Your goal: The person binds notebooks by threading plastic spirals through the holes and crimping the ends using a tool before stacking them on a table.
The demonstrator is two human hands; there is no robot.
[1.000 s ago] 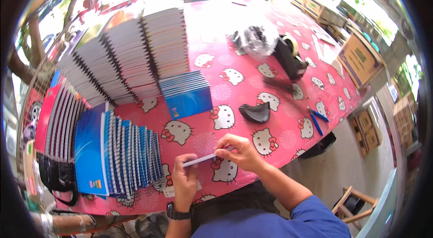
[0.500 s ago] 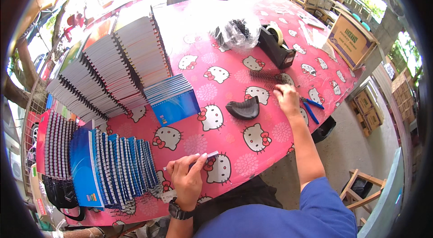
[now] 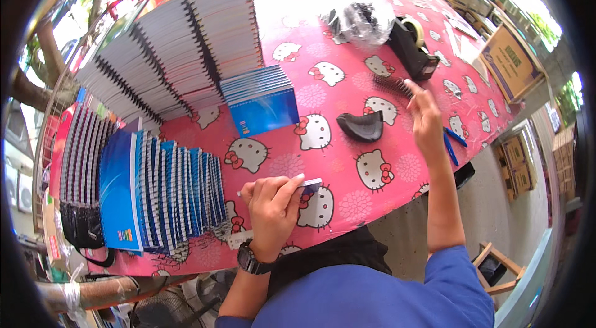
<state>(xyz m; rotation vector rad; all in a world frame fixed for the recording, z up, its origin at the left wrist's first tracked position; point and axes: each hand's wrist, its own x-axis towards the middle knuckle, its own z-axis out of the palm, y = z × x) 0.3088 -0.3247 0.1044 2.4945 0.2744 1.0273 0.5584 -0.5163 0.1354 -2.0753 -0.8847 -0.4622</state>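
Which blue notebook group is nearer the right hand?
The small blue pile; the longer row of blue spiral-bound notebooks sits farther from the right hand, off to the left of the left hand.

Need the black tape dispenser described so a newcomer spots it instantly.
On the pink patterned table, look to the far right part, beyond the person's right hand. Just right of the clear plastic bag with black contents is the black tape dispenser. Its pale tape roll sets it apart from the bag and the black curved object nearer the person.
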